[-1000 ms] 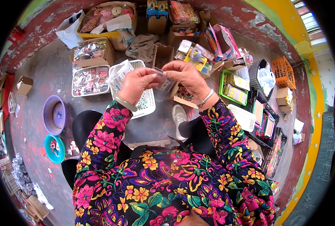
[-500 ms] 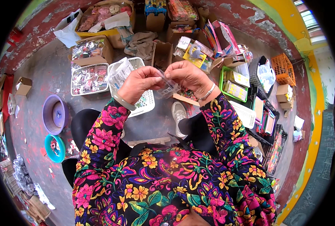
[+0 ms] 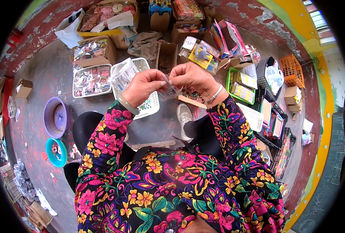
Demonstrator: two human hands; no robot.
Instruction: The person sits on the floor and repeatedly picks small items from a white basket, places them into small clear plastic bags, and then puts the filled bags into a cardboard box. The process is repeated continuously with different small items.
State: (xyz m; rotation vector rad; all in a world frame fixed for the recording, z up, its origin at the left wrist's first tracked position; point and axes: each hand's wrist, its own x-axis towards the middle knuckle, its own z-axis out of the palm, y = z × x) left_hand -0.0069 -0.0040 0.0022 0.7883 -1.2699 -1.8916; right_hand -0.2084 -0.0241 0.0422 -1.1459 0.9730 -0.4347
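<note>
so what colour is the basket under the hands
White, a slotted plastic basket; the head view shows it best.

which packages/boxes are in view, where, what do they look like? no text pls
Small clear plastic bag: pinched between left hand and right hand.
Clear packet: lying in the white basket, behind the left hand.
Green tray: right of the hands, yellow flat packs inside.
Small cardboard box: far left on the floor, open.
Orange crate: far right, mesh-sided.
</note>
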